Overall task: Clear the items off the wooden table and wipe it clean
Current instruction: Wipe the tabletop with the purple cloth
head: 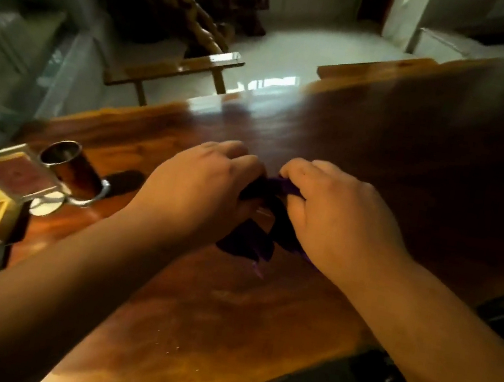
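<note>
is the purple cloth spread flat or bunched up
Bunched up: the purple cloth sits crumpled in folds between the left hand and right hand.

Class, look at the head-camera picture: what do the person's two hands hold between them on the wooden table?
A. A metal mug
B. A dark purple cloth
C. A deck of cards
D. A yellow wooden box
B: the left hand and the right hand both grip a bunched dark purple cloth over the wooden table; the metal mug stands apart at the left.

Both hands (270,200) gripping purple cloth (260,225)
</note>
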### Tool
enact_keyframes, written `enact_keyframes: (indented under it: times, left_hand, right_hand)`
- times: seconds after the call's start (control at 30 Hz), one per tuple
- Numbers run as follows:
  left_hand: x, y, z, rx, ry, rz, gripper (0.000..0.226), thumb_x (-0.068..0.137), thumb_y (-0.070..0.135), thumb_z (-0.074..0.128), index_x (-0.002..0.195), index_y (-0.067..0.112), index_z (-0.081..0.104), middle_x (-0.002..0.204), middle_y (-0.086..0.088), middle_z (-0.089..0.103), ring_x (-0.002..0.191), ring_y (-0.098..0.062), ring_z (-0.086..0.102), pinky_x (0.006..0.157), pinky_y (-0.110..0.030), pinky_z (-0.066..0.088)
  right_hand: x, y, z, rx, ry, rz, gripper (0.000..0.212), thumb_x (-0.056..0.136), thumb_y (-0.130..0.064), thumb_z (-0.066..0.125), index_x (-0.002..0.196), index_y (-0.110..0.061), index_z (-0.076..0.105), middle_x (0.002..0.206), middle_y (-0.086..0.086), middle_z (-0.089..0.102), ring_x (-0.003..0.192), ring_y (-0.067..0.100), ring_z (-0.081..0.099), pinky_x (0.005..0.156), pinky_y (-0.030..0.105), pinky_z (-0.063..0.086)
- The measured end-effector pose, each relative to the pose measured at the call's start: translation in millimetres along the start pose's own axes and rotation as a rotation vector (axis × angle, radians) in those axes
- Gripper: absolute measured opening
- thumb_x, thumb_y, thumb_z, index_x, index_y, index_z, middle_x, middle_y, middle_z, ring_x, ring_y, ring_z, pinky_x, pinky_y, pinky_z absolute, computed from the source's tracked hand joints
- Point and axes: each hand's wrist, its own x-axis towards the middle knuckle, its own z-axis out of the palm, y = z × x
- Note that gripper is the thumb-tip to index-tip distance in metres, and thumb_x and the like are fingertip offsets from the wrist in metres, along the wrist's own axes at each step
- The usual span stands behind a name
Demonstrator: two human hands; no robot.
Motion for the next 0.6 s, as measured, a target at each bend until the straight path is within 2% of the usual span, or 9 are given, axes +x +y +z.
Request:
enact_keyframes:
  times: [0.13,0.23,0.3,0.37,0.47,0.6]
  left_hand:
    - [-63.2,-70.8,-13.5,0.046,-0.002,-0.107,0.027,0.089,0.039,0.069,0.109,0.020,0.071,0.102,-0.002,0.066,0.083,-0.025,0.062,0.063,-0.033,0.037]
    - [-113.9,-116.0,-17.5,0.066,0.004,-0.189,0.027,0.090,0.042,0.070,0.107,0.021,0.071,0.097,0.000,0.063,0.080,-0.023,0.059,0.059,-0.032,0.033]
    - [-148.5,-140.5,-17.3,0.087,0.004,-0.241,0.028,0.090,0.044,0.070,0.105,0.021,0.070,0.096,0.000,0.061,0.077,-0.020,0.055,0.054,-0.030,0.030]
    - [-184.8,-162.2,-14.2,0.107,-0.006,-0.294,0.031,0.088,0.047,0.071,0.106,0.021,0.070,0.098,-0.001,0.062,0.077,-0.020,0.054,0.055,-0.032,0.033]
    - [-240.3,-190.1,-6.0,0.107,-0.029,-0.377,0.039,0.086,0.053,0.066,0.110,0.022,0.068,0.104,-0.004,0.063,0.088,-0.028,0.060,0.064,-0.035,0.039]
    - [-319.3,-219.8,11.8,0.103,-0.036,-0.488,0.055,0.083,0.062,0.065,0.124,0.025,0.062,0.121,-0.006,0.063,0.108,-0.030,0.058,0.079,-0.040,0.046]
  right_hand:
    - [30.9,-73.2,47.8,0.040,-0.014,-0.128,0.016,0.093,-0.029,0.051,0.108,-0.032,0.056,0.090,-0.003,0.057,0.064,0.026,0.046,0.047,0.031,0.027]
    - [43.5,-126.8,84.3,0.078,-0.035,-0.210,0.013,0.093,-0.029,0.052,0.104,-0.034,0.057,0.087,-0.004,0.054,0.063,0.022,0.038,0.046,0.028,0.022]
    - [47.0,-159.2,109.6,0.109,-0.060,-0.258,0.012,0.093,-0.030,0.053,0.103,-0.035,0.057,0.085,-0.006,0.053,0.065,0.022,0.040,0.047,0.029,0.023]
    - [46.2,-189.7,135.6,0.142,-0.097,-0.296,0.010,0.093,-0.032,0.053,0.102,-0.036,0.056,0.086,-0.007,0.053,0.066,0.023,0.046,0.049,0.032,0.030]
    - [39.0,-230.7,174.0,0.171,-0.152,-0.330,0.010,0.094,-0.035,0.055,0.103,-0.035,0.057,0.086,-0.007,0.056,0.071,0.026,0.054,0.055,0.037,0.040]
    - [24.8,-276.1,226.4,0.227,-0.223,-0.281,0.009,0.096,-0.041,0.052,0.094,-0.033,0.056,0.075,-0.011,0.052,0.065,0.015,0.050,0.051,0.034,0.036]
